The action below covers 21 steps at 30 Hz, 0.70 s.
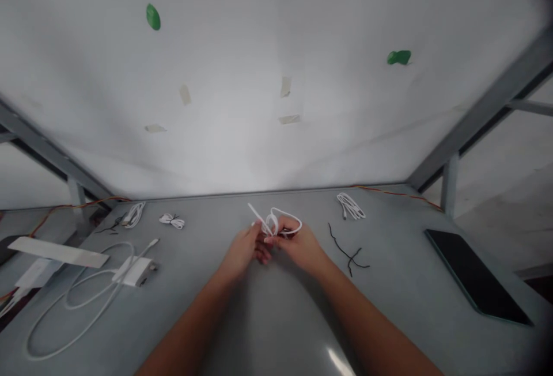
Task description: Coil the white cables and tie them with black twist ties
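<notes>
Both of my hands meet over the middle of a grey table [268, 318]. My left hand [244, 249] and my right hand [298, 243] are closed on a white cable [283, 217] that is gathered into small loops. One straight end of the cable sticks up to the left above my left fingers. The loops rise just behind my right fingers.
Black twist ties [349, 252] lie right of my hands. A bundled white cable [351, 206] sits at the back right, two more bundles [171, 221] at the back left. A white charger [136, 272] with a long loose cable lies left. A dark tablet [475, 275] rests at the right edge.
</notes>
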{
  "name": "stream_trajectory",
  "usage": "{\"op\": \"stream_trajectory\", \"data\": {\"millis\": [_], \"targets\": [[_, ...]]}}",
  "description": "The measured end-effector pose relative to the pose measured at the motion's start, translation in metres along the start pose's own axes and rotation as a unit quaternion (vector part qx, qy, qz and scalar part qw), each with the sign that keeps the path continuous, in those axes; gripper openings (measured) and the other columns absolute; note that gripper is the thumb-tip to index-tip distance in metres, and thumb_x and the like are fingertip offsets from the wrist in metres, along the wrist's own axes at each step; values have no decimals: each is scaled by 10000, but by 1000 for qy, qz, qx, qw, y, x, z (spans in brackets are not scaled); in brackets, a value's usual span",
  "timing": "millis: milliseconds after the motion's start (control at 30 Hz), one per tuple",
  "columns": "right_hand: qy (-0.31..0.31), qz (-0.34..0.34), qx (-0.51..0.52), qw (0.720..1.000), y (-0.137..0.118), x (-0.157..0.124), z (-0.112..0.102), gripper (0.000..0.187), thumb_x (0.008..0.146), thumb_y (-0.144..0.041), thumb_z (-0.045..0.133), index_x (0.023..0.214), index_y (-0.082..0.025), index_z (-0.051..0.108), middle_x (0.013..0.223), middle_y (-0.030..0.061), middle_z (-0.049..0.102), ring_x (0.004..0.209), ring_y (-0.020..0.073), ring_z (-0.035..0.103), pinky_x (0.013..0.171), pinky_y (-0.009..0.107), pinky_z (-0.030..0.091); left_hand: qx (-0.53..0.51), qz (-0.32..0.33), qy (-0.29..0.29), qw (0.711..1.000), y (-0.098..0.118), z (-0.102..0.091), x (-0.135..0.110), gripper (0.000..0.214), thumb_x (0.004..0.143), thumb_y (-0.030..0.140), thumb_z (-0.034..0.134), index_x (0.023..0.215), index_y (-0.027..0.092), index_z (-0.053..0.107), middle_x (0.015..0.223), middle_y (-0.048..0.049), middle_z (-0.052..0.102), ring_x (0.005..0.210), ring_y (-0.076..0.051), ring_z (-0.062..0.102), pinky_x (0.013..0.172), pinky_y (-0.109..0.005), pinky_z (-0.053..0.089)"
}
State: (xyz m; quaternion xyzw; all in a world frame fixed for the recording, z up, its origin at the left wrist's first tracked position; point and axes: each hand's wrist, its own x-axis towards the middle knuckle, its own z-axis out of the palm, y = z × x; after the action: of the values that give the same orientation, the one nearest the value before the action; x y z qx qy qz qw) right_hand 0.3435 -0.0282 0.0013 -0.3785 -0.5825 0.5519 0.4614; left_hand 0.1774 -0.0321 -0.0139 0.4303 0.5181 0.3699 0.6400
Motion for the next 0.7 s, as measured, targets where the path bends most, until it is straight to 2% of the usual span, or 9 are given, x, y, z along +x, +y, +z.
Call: {"op": "stream_trajectory", "data": {"millis": [67,200,300,367,433,500,600,700], "targets": [[-26,19,-1,999,2,-2,2,373,696,-499,899,683,-230,640,701,4,609,636,166,546,589,316,472,-49,37,-7,998,-2,0,2,552,845,705,616,873,159,696,756,-57,735,661,-195,685,615,-299,534],[-58,69,19,996,5,0,2,334,721,-489,865,764,-214,681,689,-4,612,581,153,547,503,287,450,-83,74,40,993,-2,-8,5,557,806,658,720,1039,152,697,890,-98,779,861,-260,740,783,-365,567],[-78,84,15,993,2,2,-1,263,776,-441,816,812,-205,705,684,-3,634,548,131,531,486,259,394,-109,69,25,991,-1,-9,4,633,809,600,757,1247,161,631,1021,-128,778,915,-265,744,781,-359,556],[-83,81,-7,993,0,1,-1,184,780,-362,807,794,-201,720,694,7,663,564,128,533,522,265,390,-127,43,-7,991,1,-5,2,633,825,587,734,1299,187,606,1084,-130,768,911,-258,740,730,-337,544],[-84,73,-33,993,-3,-1,1,98,760,-266,802,777,-202,730,715,14,687,617,146,552,583,285,412,-138,19,-37,990,2,0,0,592,863,639,642,1247,187,635,1083,-129,762,907,-259,734,695,-326,535],[-87,69,-58,992,-5,-5,3,127,714,-180,808,810,-208,730,769,15,707,688,170,574,637,303,431,-140,13,-47,989,4,6,-2,583,878,691,582,1139,176,669,1023,-115,755,892,-251,724,702,-322,535],[-119,77,-59,988,-8,-9,3,309,641,-71,787,897,-222,701,835,-1,704,744,180,593,665,301,450,-102,33,-20,994,5,10,-5,550,777,644,768,1059,183,667,917,-53,725,818,-199,694,719,-289,525],[-163,86,2,983,-8,-7,-1,216,697,-130,739,885,-220,684,813,-1,687,718,173,611,679,309,484,-78,60,8,995,3,9,-5,583,710,620,852,1052,196,642,819,1,667,695,-151,631,644,-262,489]]}}
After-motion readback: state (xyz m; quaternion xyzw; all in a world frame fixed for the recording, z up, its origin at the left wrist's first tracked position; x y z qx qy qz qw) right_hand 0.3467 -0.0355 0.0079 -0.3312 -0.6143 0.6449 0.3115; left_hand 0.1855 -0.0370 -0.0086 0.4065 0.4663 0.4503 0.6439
